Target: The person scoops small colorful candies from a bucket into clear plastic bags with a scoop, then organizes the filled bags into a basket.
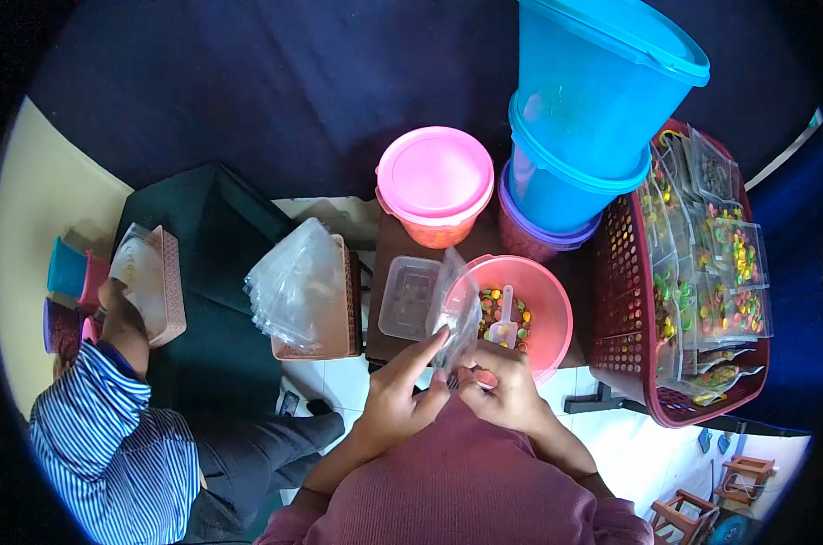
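My left hand (406,386) pinches the lower edge of a clear plastic bag (458,304) between thumb and fingers. Beside it my right hand (502,386) is closed on the bag's lower right corner, where something small and reddish shows at the fingers. The bag stands upright in front of a pink bowl (556,318) and overlaps its left rim. In the bowl lie colourful round pieces and a white scoop (504,329). A clear rectangular container (402,304) is left of the bag.
A basket of clear bags (293,282) stands left. A pink-lidded tub (435,177) and stacked blue tubs (579,118) are behind the bowl. At right, a red basket (652,363) holds filled bags. A co-worker in a striped shirt (112,427) reaches toward another basket (173,282).
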Motion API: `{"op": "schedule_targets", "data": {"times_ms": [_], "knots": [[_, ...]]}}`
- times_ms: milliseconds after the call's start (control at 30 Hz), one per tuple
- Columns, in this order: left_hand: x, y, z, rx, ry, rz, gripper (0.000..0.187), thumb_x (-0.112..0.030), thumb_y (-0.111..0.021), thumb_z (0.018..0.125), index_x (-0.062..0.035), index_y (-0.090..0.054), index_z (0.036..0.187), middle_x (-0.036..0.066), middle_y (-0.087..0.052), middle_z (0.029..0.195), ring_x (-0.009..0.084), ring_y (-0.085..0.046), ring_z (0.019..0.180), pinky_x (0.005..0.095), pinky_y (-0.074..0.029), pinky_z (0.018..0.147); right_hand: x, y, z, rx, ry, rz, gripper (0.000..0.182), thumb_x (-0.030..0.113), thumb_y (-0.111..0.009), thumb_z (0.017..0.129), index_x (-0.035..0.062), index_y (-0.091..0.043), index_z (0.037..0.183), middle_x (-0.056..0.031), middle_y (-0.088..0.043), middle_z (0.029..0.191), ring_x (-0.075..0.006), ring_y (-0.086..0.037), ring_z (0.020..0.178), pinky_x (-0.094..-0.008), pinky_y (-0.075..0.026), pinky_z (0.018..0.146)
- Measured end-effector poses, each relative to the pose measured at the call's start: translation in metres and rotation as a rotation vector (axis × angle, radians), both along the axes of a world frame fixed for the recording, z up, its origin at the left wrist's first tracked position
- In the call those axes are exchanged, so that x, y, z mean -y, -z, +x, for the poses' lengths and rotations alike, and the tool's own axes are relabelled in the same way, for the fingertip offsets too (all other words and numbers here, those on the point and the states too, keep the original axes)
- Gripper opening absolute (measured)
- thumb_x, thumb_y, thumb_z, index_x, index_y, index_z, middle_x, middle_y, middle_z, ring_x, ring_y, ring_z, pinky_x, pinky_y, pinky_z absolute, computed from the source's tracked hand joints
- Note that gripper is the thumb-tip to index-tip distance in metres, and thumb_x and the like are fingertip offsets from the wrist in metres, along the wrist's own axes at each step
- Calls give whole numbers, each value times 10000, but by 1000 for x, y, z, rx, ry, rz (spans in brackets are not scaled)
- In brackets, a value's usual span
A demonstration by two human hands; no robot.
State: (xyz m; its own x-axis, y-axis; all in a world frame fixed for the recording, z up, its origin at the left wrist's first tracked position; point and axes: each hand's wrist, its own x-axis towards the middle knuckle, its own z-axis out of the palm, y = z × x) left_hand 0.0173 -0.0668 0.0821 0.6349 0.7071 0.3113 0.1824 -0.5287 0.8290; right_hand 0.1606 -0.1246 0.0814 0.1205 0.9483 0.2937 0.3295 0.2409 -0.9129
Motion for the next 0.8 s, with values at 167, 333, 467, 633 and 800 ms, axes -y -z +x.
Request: {"op": "schedule_targets", "data": {"times_ms": [167,333,467,633,800], "knots": [[2,-9,10,35,-52,43,416,46,-589,650,-14,-508,1054,148,-589,900,223,-608,794,280,-492,667,4,-1,0,128,42,118,101,-2,-571,619,21,-509,696,-91,-524,635,-222,-539,566,-302,-431,523],[0,-8,19,105,23,135,315,55,-606,632,-3,-556,938,148,-599,842,236,-612,752,279,-489,627,4,5,-1,70,180,139,152,5,-591,596,18,-493,711,-86,-511,650,-212,-541,618,-301,-430,536],[7,-7,26,201,-27,162,230,63,-633,593,-5,-588,808,107,-595,742,205,-609,655,261,-487,555,8,16,1,13,286,57,306,-4,-586,608,5,-446,880,-127,-484,803,-226,-529,788,-286,-429,612],[13,12,37,296,-29,365,214,94,-645,571,-41,-594,729,63,-581,714,167,-576,638,264,-452,557,10,17,1,-219,324,149,349,24,-516,693,-11,-410,1024,-164,-492,911,-262,-523,865,-296,-436,720],[11,26,49,332,-55,446,217,12,-630,634,-56,-580,834,90,-562,896,247,-534,845,345,-429,740,10,10,1,3,295,143,375,-2,-447,736,-35,-437,1110,-173,-564,973,-238,-594,826,-292,-477,665]]}}
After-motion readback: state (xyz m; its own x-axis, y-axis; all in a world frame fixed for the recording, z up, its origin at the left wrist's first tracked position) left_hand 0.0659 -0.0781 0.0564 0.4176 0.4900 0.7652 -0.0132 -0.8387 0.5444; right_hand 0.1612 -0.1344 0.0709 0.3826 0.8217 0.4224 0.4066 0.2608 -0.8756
